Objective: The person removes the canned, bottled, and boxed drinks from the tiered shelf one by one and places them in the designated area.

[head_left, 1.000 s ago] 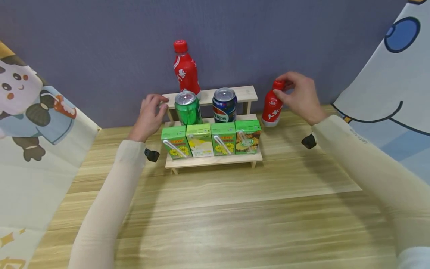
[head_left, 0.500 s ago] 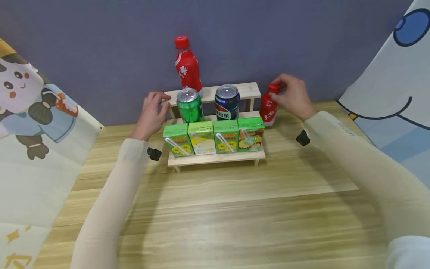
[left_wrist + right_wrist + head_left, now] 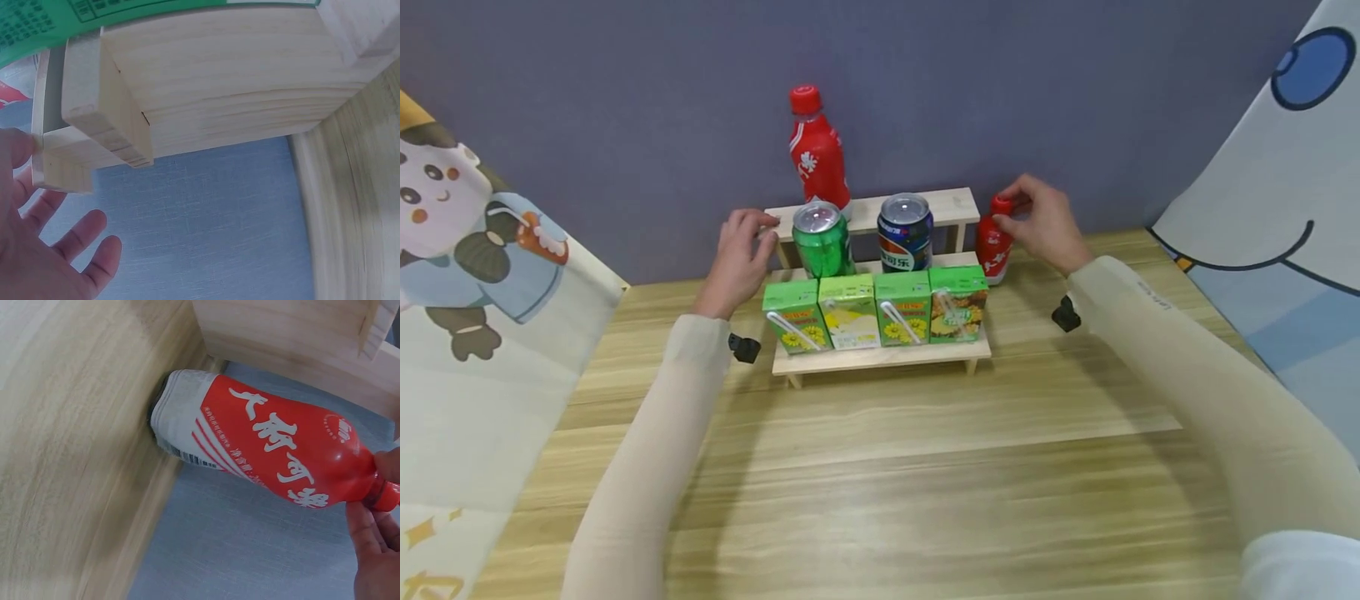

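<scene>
Pinching red Tianfu Cola bottle (image 3: 995, 247) at cap and neck, right hand (image 3: 1045, 223), thumb opposite fingers. Lies directly below that grip, long axis close to upright, just beside right end of two-tier wooden stand (image 3: 880, 358). Well apart from left hand (image 3: 737, 258), with fingers loosely spread by upper shelf (image 3: 951, 202), left end. Legible only in right wrist view: large white lettering (image 3: 275, 434). Can't tell about base contact with tabletop (image 3: 887, 475). Visible only in head view: Pepsi can (image 3: 906, 235) behind juice cartons (image 3: 880, 312).
</scene>
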`<state>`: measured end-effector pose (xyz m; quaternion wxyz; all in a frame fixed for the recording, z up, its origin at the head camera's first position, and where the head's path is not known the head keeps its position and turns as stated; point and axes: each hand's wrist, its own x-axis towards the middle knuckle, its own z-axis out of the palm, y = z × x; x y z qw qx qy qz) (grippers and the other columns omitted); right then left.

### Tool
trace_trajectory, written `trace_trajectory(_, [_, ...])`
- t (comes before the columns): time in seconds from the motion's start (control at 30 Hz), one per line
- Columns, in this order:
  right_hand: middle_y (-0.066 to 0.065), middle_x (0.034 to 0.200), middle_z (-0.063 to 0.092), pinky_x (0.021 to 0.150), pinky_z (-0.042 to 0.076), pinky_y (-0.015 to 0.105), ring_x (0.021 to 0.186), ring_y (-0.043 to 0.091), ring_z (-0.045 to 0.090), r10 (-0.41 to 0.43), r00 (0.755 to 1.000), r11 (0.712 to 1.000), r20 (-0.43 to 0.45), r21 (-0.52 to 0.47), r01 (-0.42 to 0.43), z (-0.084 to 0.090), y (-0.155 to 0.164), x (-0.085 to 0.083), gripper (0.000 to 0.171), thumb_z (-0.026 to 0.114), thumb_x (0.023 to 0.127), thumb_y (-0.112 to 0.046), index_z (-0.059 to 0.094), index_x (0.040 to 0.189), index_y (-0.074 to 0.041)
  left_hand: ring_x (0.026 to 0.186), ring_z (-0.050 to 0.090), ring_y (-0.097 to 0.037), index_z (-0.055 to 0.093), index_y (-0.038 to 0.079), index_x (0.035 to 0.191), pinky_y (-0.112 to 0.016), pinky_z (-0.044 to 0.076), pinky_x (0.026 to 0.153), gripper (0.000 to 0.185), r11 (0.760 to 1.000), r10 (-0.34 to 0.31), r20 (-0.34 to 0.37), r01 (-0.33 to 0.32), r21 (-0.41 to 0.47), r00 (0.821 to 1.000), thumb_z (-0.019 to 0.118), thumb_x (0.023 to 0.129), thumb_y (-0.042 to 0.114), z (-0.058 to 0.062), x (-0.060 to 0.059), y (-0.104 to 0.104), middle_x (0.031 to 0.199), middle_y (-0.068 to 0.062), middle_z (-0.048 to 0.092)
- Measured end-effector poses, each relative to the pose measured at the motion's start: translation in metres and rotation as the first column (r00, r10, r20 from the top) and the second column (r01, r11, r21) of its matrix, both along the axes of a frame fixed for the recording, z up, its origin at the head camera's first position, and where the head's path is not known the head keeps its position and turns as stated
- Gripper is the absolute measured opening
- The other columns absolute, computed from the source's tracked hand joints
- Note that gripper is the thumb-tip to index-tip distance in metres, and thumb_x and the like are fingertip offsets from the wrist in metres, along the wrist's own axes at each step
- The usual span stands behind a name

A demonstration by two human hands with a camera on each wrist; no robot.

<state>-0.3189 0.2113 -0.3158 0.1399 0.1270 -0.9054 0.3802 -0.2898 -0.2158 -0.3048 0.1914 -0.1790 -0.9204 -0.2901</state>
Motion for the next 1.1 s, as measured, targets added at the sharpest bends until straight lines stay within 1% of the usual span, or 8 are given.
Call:
trace_trajectory(0.17, [0.003, 0.1, 0.055, 0.076, 0.043, 0.032, 0.091, 0.018, 0.052, 0.005, 1.0, 1.0, -0.007, 0.0, -0.005, 0.0, -0.0008, -0.0015, 0.029, 0.064, 0.078, -0.019, 0.051, 0.103, -0.011, 0.099, 0.033, -0.021, 0.051, 0.01, 0.111, -0.037, 0.03, 0.082, 0.028, 1.0, -0.003, -0.004, 0.003, 0.007, 1.0, 0.04, 0.091, 0.026, 0.0013, -0.0007, -0.0007, 0.115, -0.004, 0.037])
trace_trajectory(0.33, [0.001, 0.1, 0.056, 0.074, 0.043, 0.031, 0.09, 0.015, 0.052, 0.0, 1.0, 1.0, 0.005, 0.006, 0.0, 0.0008, -0.0023, -0.0034, 0.029, 0.064, 0.078, -0.022, 0.051, 0.103, -0.013, 0.098, 0.034, -0.021, 0.052, 0.009, 0.11, -0.036, 0.03, 0.081, 0.028, 1.0, 0.0, -0.007, 0.0, 0.008, 1.0, 0.041, 0.091, 0.026, 0.0019, -0.0008, -0.0014, 0.114, -0.004, 0.038])
trace_trajectory(0.5, [0.001, 0.101, 0.056, 0.073, 0.044, 0.031, 0.09, 0.015, 0.052, 0.005, 1.0, 1.0, 0.014, 0.002, -0.005, 0.0003, -0.0028, -0.0028, 0.029, 0.063, 0.078, -0.022, 0.051, 0.103, -0.013, 0.098, 0.034, -0.02, 0.053, 0.009, 0.11, -0.036, 0.03, 0.081, 0.027, 1.0, -0.005, -0.01, 0.005, 0.013, 1.0, 0.042, 0.09, 0.026, 0.0016, -0.0014, -0.0014, 0.114, -0.003, 0.039])
trace_trajectory(0.73, [0.001, 0.102, 0.055, 0.073, 0.044, 0.031, 0.091, 0.016, 0.052, 0.009, 1.0, 1.0, 0.029, 0.001, -0.009, 0.0014, -0.0042, -0.0018, 0.029, 0.063, 0.078, -0.022, 0.051, 0.103, -0.013, 0.1, 0.034, -0.02, 0.053, 0.011, 0.111, -0.036, 0.03, 0.082, 0.028, 1.0, 0.009, 0.008, -0.01, 0.011, 1.0, 0.042, 0.09, 0.027, 0.0028, 0.0, -0.0019, 0.115, -0.001, 0.039])
trace_trajectory(0.93, [0.003, 0.103, 0.055, 0.074, 0.044, 0.032, 0.091, 0.017, 0.052, 0.002, 0.999, 1.0, 0.05, 0.014, -0.003, 0.0024, -0.0056, -0.0025, 0.031, 0.063, 0.078, -0.022, 0.05, 0.104, -0.011, 0.099, 0.034, -0.019, 0.053, 0.011, 0.111, -0.036, 0.03, 0.082, 0.028, 1.0, 0.006, 0.008, -0.006, 0.017, 1.0, 0.041, 0.091, 0.026, 0.0025, 0.0002, -0.0031, 0.114, -0.001, 0.039])
trace_trajectory(1.03, [0.004, 0.104, 0.055, 0.075, 0.044, 0.033, 0.093, 0.019, 0.052, 0.015, 0.999, 1.0, 0.05, 0.016, -0.016, 0.0026, -0.004, -0.0017, 0.032, 0.064, 0.078, -0.021, 0.05, 0.105, -0.011, 0.1, 0.034, -0.019, 0.053, 0.011, 0.111, -0.036, 0.031, 0.081, 0.028, 1.0, 0.006, 0.015, -0.006, 0.015, 1.0, 0.041, 0.091, 0.027, 0.0026, 0.0, -0.0025, 0.115, 0.0, 0.039])
trace_trajectory(1.1, [0.004, 0.105, 0.054, 0.077, 0.043, 0.034, 0.095, 0.021, 0.052, 0.023, 0.998, 1.0, 0.05, 0.015, -0.024, 0.0037, -0.0025, -0.0001, 0.033, 0.063, 0.078, -0.024, 0.049, 0.105, -0.011, 0.1, 0.033, -0.019, 0.053, 0.011, 0.11, -0.035, 0.031, 0.081, 0.028, 1.0, 0.004, 0.014, -0.004, 0.011, 1.0, 0.042, 0.09, 0.028, 0.003, -0.0006, -0.0016, 0.115, 0.0, 0.038])
